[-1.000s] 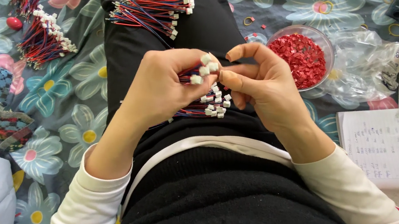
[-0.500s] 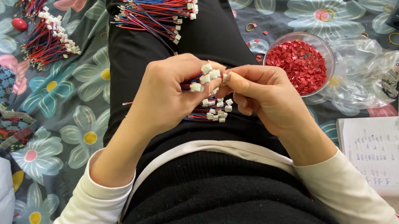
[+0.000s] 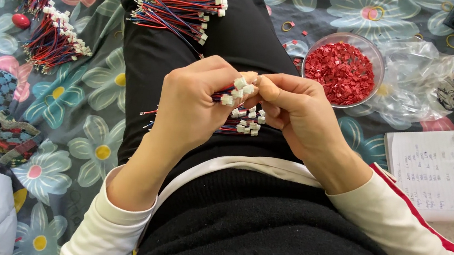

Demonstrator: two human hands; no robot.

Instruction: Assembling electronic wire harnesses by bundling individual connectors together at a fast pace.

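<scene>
Now | left hand (image 3: 194, 108) clamped on wire bundle (image 3: 238, 108) over the lap | right hand (image 3: 293, 116) pinching, seemingly, one white connector (image 3: 240, 82) at its tip | bowl of red pieces (image 3: 342, 69) near, beyond right hand

A bundle of red-and-blue wires (image 3: 233, 123) with white plug ends, held over the lap.

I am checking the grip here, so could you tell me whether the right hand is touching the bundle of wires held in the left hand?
Touching. The head view shows the right hand with its fingertips pinching a white connector on the wire bundle, which the left hand grips.
</scene>
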